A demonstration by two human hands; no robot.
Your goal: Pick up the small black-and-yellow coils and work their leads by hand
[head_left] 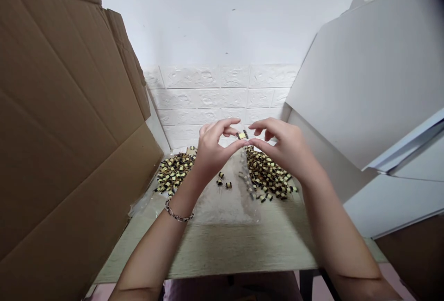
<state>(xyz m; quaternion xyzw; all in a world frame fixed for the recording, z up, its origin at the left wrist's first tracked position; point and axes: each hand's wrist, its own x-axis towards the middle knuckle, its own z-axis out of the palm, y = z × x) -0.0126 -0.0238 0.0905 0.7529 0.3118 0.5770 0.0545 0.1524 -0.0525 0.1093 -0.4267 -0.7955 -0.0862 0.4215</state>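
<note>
A small component with a yellow middle and black ends (242, 135) is held up over the table, between my two hands. My left hand (220, 140) has its thumb under the piece and its fingers behind it, closed on it. My right hand (277, 141) is at the piece's right side, thumb tip by the left thumb, forefinger raised and apart from the thumb. Below, a pile of similar pieces (175, 171) lies on the left and a larger pile (268, 176) on the right. A few loose pieces (228, 185) lie between them on clear plastic (222, 206).
The pale green table (243, 248) runs to a white brick-patterned wall (194, 76). A tall cardboard sheet (62, 107) stands along the left side. White panels (374, 70) stand on the right, beside my right forearm.
</note>
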